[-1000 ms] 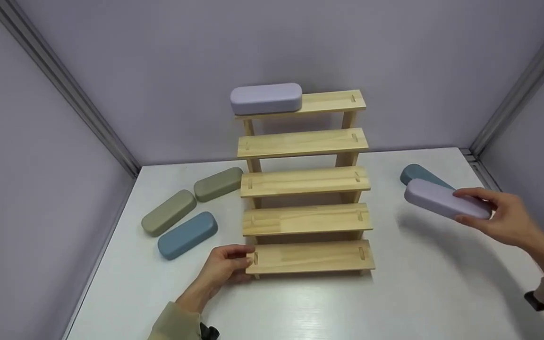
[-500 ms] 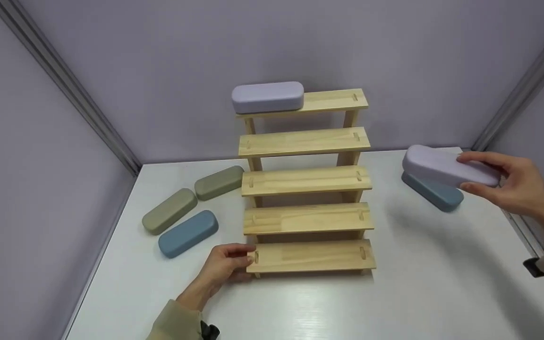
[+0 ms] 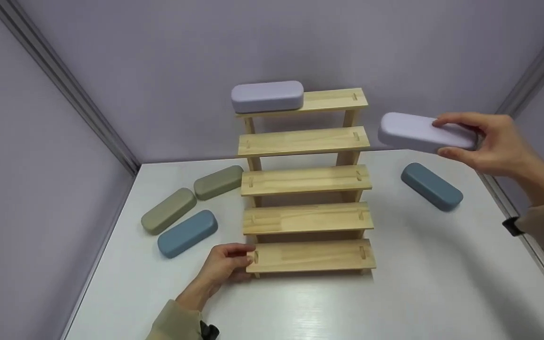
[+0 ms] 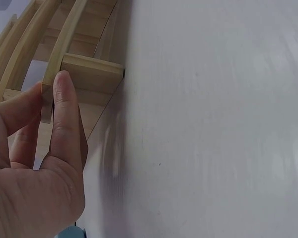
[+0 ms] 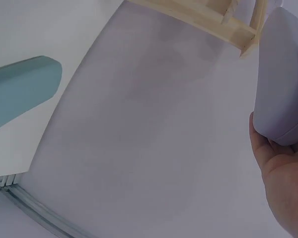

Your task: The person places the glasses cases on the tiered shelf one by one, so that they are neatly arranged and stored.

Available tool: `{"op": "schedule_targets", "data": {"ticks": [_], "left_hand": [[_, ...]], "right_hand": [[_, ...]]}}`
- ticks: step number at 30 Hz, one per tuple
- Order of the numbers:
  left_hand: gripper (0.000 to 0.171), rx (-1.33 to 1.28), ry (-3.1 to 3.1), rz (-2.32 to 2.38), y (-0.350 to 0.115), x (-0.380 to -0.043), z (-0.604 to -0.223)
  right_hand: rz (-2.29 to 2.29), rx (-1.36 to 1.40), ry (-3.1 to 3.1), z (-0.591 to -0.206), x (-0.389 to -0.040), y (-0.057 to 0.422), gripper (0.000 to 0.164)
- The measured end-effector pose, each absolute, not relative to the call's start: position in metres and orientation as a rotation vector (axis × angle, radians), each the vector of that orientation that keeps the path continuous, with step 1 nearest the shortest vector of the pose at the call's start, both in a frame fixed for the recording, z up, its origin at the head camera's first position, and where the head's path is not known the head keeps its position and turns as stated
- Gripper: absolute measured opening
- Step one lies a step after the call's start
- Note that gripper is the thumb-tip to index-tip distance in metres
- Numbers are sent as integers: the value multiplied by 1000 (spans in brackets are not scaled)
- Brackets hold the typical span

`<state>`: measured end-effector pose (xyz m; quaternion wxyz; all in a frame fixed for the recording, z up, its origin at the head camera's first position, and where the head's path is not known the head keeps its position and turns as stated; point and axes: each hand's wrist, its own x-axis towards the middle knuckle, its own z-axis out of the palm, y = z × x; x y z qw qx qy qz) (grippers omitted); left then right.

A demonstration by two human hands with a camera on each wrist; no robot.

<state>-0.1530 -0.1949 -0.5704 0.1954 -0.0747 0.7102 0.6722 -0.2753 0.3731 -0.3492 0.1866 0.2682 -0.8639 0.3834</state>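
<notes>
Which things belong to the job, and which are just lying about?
Seemingly in use:
held lilac case, in right hand
wooden stand, gripped by left hand
shelved lilac case

Apparently lying about:
nearer green case
farther green case
left blue case
right blue case

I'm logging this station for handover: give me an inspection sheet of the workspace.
Surface: white table, light glare
Things in use: wooden stand, five steps; lilac case at left on top step; second lilac case in the air; left of stand, two green cases and a blue case; right, another blue case
Clutter: nothing seen
Left hand: pinches left end of bottom step
Right hand: grips second lilac case
Cables: nothing seen
Surroundings: pale walls, metal corner rails
</notes>
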Motion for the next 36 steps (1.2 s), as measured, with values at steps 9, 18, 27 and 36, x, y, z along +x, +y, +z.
{"op": "schedule_targets", "data": {"ticks": [9, 18, 27, 36], "left_hand": [[39, -224, 1986, 1876, -191, -151, -571], [37, -202, 2011, 1867, -191, -148, -569], [38, -226, 1976, 1877, -194, -144, -567], [39, -207, 1944, 1876, -190, -144, -570]], "right_hand": [[1074, 617, -2598, -320, -307, 338, 56], [1040, 571, -2700, -302, -339, 303, 54], [1092, 629, -2726, -294, -371, 266, 51], [1168, 656, -2748, -298, -390, 253, 52]]}}
